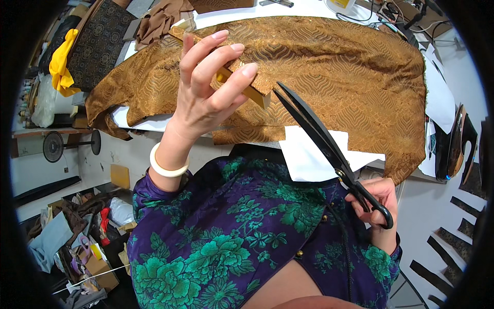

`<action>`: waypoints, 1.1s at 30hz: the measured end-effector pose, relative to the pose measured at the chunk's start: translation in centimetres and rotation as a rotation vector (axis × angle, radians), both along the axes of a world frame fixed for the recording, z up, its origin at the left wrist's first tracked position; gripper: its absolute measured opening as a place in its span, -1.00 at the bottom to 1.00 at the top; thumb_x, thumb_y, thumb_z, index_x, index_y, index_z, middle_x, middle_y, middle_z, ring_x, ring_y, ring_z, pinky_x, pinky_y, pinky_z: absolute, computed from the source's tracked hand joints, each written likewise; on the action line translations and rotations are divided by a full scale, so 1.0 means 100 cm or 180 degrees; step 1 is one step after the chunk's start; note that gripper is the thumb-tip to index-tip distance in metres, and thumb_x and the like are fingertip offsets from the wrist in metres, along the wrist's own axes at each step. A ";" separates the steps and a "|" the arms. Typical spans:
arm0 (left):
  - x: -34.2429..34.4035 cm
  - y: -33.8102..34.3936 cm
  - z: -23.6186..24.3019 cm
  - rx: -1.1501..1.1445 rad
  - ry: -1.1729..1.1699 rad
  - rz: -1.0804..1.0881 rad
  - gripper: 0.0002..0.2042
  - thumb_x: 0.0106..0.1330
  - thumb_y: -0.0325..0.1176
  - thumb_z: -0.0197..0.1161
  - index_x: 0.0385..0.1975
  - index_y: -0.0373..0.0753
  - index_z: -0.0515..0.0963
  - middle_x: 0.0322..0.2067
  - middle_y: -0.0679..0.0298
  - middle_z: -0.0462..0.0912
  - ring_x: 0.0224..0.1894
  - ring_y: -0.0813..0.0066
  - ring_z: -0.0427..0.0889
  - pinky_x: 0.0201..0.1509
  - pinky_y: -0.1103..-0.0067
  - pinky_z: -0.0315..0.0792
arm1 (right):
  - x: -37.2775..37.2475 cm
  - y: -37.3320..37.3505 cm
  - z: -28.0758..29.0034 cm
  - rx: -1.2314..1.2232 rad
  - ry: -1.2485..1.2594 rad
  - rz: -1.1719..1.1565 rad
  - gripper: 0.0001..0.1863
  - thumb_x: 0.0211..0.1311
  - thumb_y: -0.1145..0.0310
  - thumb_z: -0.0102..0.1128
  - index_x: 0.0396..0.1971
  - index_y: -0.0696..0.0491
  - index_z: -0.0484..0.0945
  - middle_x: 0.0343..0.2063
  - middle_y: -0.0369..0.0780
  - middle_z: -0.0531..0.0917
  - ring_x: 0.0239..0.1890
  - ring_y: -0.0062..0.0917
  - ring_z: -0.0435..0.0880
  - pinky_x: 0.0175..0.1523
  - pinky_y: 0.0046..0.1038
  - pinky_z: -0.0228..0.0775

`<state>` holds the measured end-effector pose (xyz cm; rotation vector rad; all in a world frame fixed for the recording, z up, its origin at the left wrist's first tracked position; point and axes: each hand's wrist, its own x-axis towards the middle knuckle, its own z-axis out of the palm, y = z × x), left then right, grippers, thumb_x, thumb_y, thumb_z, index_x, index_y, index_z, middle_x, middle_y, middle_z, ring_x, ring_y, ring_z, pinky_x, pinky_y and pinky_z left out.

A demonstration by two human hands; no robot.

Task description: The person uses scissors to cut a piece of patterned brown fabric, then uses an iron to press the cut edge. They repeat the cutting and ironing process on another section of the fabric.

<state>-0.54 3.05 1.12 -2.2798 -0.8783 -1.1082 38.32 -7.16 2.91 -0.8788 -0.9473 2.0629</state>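
My left hand, with a cream bangle at the wrist, grips a narrow piece with gold brocade on top and a yellow edge, raised over a large gold-brown brocade cloth. My right hand is closed on the handles of long black scissors. Their slightly parted blades point up-left, the tips close to the right end of the narrow piece. A white paper or fabric piece lies under the blades at the cloth's front edge.
Brown fabric, a dark patterned panel and yellow cloth are at the back left. Piled scraps sit low left. At the back right are cables and a white container; dark strips lie low right.
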 end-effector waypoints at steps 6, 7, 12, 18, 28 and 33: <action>-0.001 0.000 0.004 0.0230 0.0252 0.0149 -0.28 0.07 -0.20 0.63 0.20 0.01 0.32 0.11 0.17 0.44 0.24 0.01 0.46 0.53 0.08 0.13 | -0.001 0.000 0.004 -0.0028 -0.0108 0.0011 -0.38 -0.23 0.35 0.59 -0.15 0.48 0.66 -0.53 -0.13 0.64 -0.56 -0.60 0.56 -0.46 -0.62 0.33; -0.001 -0.001 0.004 0.0248 0.0246 0.0161 -0.28 0.07 -0.21 0.63 0.20 0.00 0.32 0.11 0.17 0.44 0.24 0.01 0.46 0.52 0.08 0.14 | -0.001 -0.001 0.004 -0.0021 -0.0125 0.0006 -0.39 -0.23 0.37 0.58 -0.15 0.48 0.66 -0.53 -0.14 0.64 -0.56 -0.60 0.56 -0.46 -0.62 0.32; 0.000 -0.001 0.001 0.0293 0.0200 0.0149 -0.25 0.04 -0.20 0.65 0.20 0.00 0.31 0.11 0.17 0.43 0.23 0.00 0.47 0.50 0.07 0.18 | -0.002 -0.002 0.003 0.0038 -0.0073 0.0034 -0.42 -0.24 0.40 0.53 -0.16 0.47 0.66 -0.55 -0.14 0.64 -0.59 -0.60 0.55 -0.49 -0.62 0.30; -0.002 -0.002 0.002 0.0412 0.0254 0.0238 -0.21 0.01 -0.20 0.67 0.20 0.01 0.28 0.11 0.17 0.42 0.23 0.00 0.47 0.50 0.07 0.15 | -0.002 -0.001 0.000 0.0081 0.0027 0.0127 -0.42 -0.22 0.36 0.54 -0.16 0.46 0.67 -0.59 -0.15 0.63 -0.61 -0.60 0.54 -0.52 -0.62 0.28; -0.002 -0.002 0.001 0.0504 0.0226 0.0238 -0.20 -0.03 -0.21 0.70 0.17 0.01 0.28 0.12 0.18 0.41 0.23 0.01 0.47 0.51 0.08 0.13 | -0.003 -0.004 0.004 -0.0042 0.0043 0.0146 -0.32 -0.17 0.15 0.67 -0.17 0.44 0.68 -0.59 -0.17 0.63 -0.61 -0.61 0.54 -0.52 -0.63 0.26; -0.001 -0.003 0.001 0.0499 0.0231 0.0233 -0.21 -0.04 -0.21 0.70 0.15 0.00 0.29 0.11 0.19 0.41 0.23 0.00 0.47 0.52 0.07 0.12 | -0.003 -0.005 0.003 -0.0010 0.0057 0.0126 -0.31 -0.17 0.15 0.68 -0.17 0.44 0.68 -0.60 -0.17 0.62 -0.61 -0.60 0.54 -0.52 -0.62 0.26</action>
